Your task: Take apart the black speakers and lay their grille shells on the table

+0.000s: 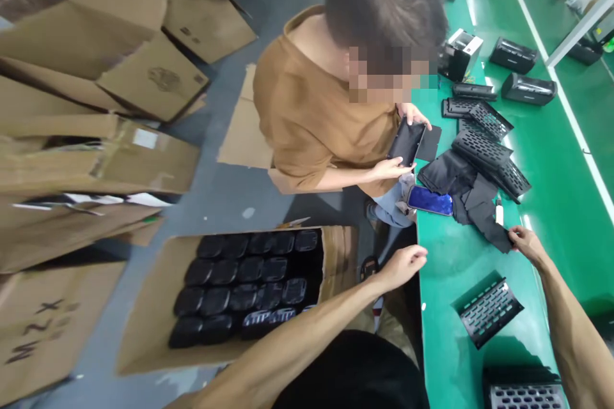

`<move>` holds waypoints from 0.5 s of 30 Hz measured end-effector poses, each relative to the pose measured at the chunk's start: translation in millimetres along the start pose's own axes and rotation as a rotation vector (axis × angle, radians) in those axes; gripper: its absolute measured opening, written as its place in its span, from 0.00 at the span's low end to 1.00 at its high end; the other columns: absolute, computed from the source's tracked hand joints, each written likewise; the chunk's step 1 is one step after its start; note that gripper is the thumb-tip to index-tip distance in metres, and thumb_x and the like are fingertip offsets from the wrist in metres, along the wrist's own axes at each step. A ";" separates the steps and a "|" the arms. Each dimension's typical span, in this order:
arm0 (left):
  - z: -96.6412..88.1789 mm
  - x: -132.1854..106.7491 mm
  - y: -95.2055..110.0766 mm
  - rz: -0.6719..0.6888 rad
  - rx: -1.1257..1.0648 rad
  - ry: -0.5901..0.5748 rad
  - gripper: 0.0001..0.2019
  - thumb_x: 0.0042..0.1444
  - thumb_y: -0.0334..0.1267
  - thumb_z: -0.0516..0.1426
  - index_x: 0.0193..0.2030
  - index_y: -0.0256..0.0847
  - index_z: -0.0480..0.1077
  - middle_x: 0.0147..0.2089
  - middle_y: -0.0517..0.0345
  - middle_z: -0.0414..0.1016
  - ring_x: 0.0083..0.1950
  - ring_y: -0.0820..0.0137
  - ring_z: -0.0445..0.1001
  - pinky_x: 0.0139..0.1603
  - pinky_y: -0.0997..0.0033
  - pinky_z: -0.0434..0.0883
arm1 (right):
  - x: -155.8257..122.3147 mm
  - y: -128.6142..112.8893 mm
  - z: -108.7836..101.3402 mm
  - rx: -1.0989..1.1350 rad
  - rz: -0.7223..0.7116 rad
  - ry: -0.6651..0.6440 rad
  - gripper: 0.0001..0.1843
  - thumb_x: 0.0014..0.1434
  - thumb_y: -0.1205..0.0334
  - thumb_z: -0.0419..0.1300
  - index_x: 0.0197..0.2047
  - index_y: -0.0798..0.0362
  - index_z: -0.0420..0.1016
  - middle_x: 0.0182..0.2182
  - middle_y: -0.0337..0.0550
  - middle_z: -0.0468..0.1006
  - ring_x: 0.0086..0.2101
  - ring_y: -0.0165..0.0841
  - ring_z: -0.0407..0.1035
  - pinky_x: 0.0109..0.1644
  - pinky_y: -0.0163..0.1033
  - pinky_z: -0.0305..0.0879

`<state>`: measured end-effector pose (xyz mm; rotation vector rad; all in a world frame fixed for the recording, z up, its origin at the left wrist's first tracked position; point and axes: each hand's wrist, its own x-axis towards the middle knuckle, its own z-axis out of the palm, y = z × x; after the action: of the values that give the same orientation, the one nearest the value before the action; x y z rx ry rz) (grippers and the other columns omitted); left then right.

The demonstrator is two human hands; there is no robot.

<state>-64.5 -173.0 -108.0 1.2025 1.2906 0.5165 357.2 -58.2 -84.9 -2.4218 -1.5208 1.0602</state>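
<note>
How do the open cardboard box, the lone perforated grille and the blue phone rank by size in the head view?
1. open cardboard box
2. lone perforated grille
3. blue phone, lying farther away, so that gap is unsure.

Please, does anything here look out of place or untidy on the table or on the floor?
The blue phone lies at the very edge of the green table, seemingly overhanging. The black pouches by the right hand form a crumpled heap. Cardboard boxes lie strewn on the floor.

table (451,255): green, glossy, smooth | grille (489,310): black plastic, matt | pouch (484,211): black cloth | carton (148,307): cardboard, matt
</note>
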 end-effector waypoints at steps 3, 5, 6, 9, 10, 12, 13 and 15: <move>28.0 24.8 26.9 0.150 0.120 -0.089 0.15 0.65 0.43 0.58 0.53 0.41 0.81 0.52 0.49 0.86 0.49 0.64 0.83 0.51 0.68 0.78 | -6.7 9.0 6.5 -0.051 0.046 0.109 0.16 0.71 0.49 0.66 0.47 0.54 0.77 0.40 0.41 0.79 0.37 0.34 0.74 0.45 0.44 0.75; 43.5 40.0 40.8 0.231 0.209 -0.115 0.15 0.67 0.41 0.57 0.54 0.41 0.80 0.53 0.48 0.85 0.50 0.62 0.82 0.55 0.64 0.77 | -17.3 8.5 18.2 -0.082 0.070 0.218 0.18 0.71 0.46 0.65 0.47 0.54 0.76 0.41 0.43 0.78 0.40 0.37 0.74 0.49 0.48 0.73; 50.6 47.6 46.6 0.266 0.255 -0.118 0.15 0.69 0.40 0.56 0.55 0.41 0.80 0.53 0.47 0.85 0.52 0.61 0.81 0.58 0.61 0.77 | -23.7 5.9 28.0 -0.091 0.070 0.245 0.19 0.71 0.44 0.64 0.46 0.53 0.76 0.41 0.43 0.77 0.40 0.37 0.73 0.50 0.49 0.72; 68.7 69.2 57.3 0.353 0.378 -0.127 0.16 0.70 0.38 0.54 0.56 0.40 0.80 0.57 0.43 0.83 0.61 0.55 0.76 0.67 0.50 0.71 | -42.4 -7.6 68.7 -0.091 0.014 0.201 0.22 0.68 0.38 0.66 0.41 0.51 0.76 0.36 0.41 0.77 0.36 0.37 0.72 0.48 0.48 0.71; 73.1 75.3 57.7 0.394 0.440 -0.138 0.16 0.70 0.37 0.54 0.58 0.40 0.79 0.60 0.42 0.81 0.64 0.54 0.74 0.69 0.48 0.70 | -47.5 -12.0 82.6 -0.083 -0.010 0.179 0.22 0.68 0.40 0.66 0.41 0.51 0.77 0.37 0.41 0.77 0.37 0.36 0.72 0.48 0.47 0.71; 78.8 84.7 53.5 0.501 0.616 -0.161 0.20 0.69 0.38 0.56 0.65 0.39 0.76 0.67 0.42 0.77 0.70 0.51 0.69 0.72 0.46 0.66 | -54.0 -17.9 104.6 -0.057 -0.041 0.161 0.18 0.70 0.44 0.65 0.43 0.52 0.78 0.41 0.43 0.78 0.40 0.36 0.73 0.50 0.48 0.72; 80.0 87.8 49.2 0.557 0.716 -0.172 0.23 0.69 0.39 0.56 0.68 0.39 0.73 0.70 0.43 0.74 0.73 0.51 0.66 0.73 0.47 0.64 | -55.4 -18.8 111.4 -0.037 -0.051 0.163 0.16 0.72 0.46 0.64 0.45 0.52 0.78 0.43 0.44 0.79 0.41 0.37 0.74 0.51 0.48 0.73; 80.1 91.0 39.0 0.641 0.877 -0.184 0.27 0.70 0.41 0.56 0.74 0.38 0.67 0.76 0.44 0.69 0.78 0.51 0.61 0.76 0.48 0.60 | -54.4 -16.3 116.2 0.018 -0.072 0.170 0.15 0.73 0.48 0.63 0.46 0.53 0.78 0.45 0.45 0.79 0.44 0.37 0.75 0.53 0.49 0.73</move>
<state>45.7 -112.1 -127.4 2.3732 0.9576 0.2594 261.2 -126.6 -138.2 -2.3575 -1.5230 0.8279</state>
